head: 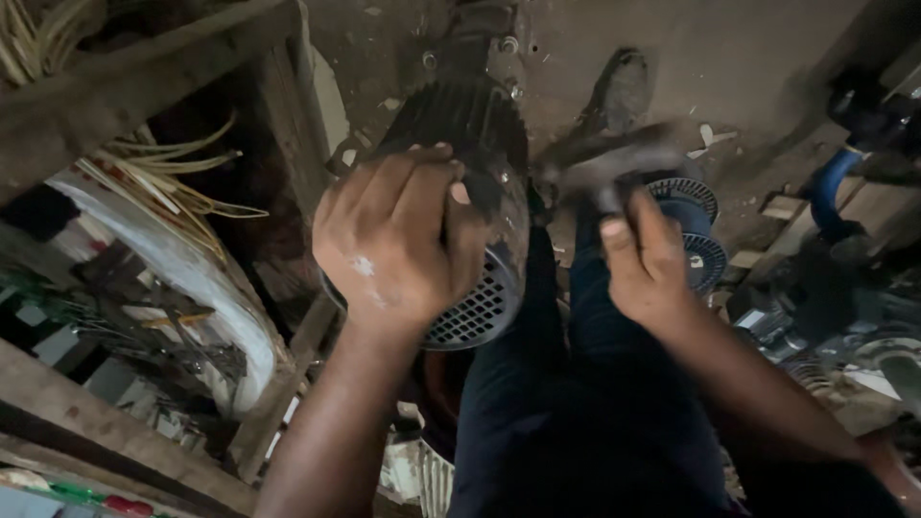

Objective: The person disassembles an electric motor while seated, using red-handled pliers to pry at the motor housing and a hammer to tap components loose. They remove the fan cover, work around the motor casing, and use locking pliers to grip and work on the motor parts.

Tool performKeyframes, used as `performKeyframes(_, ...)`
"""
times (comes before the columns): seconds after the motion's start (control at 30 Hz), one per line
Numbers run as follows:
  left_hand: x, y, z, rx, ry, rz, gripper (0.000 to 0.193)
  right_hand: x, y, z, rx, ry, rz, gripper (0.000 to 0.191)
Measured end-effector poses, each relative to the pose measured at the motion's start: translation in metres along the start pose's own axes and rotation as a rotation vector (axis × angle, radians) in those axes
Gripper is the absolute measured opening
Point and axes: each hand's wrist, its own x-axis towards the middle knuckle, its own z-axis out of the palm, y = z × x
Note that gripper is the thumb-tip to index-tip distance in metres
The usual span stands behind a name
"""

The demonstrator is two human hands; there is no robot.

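A dark electric motor (pixel 465 120) with cooling ribs and a perforated fan cover (pixel 480 312) lies on the floor in front of me. My left hand (pixel 393 245) grips its rear end, fingers curled over the casing above the fan cover. My right hand (pixel 648 259) is closed on a dark tool (pixel 600 163) that is blurred by motion and reaches toward the motor's side. What kind of tool it is cannot be made out. My legs in dark trousers (pixel 576 403) lie under both arms.
A wooden frame (pixel 125 82) with pale strands stands at the left, beside a curved white part (pixel 206 288). Two blue-grey fan covers (pixel 696 225) sit right of my hand. Motor parts and scrap (pixel 835 326) clutter the right side. A sandal (pixel 624 91) rests on the concrete floor.
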Motion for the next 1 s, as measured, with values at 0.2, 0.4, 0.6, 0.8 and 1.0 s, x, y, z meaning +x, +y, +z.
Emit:
performKeyframes(0.2,0.002,0.002,-0.001,0.000,0.014,-0.014,0.013,0.003,-0.005,-0.005,0.066,0.048,0.088,0.028)
performKeyframes(0.4,0.001,0.001,-0.001,-0.013,0.023,-0.002,0.014,-0.001,-0.011,-0.005,0.140,0.048,0.016,0.026)
performKeyframes(0.6,0.002,-0.001,-0.001,-0.022,0.022,-0.005,0.013,0.000,-0.005,-0.004,0.260,0.057,0.122,0.028)
performKeyframes(0.8,0.002,-0.001,-0.001,-0.025,0.032,0.005,0.013,0.000,-0.010,0.002,0.293,0.054,0.104,0.025)
performKeyframes(1.0,0.002,-0.001,0.000,-0.034,0.037,-0.010,0.011,0.006,-0.012,0.004,0.197,0.000,0.029,0.025)
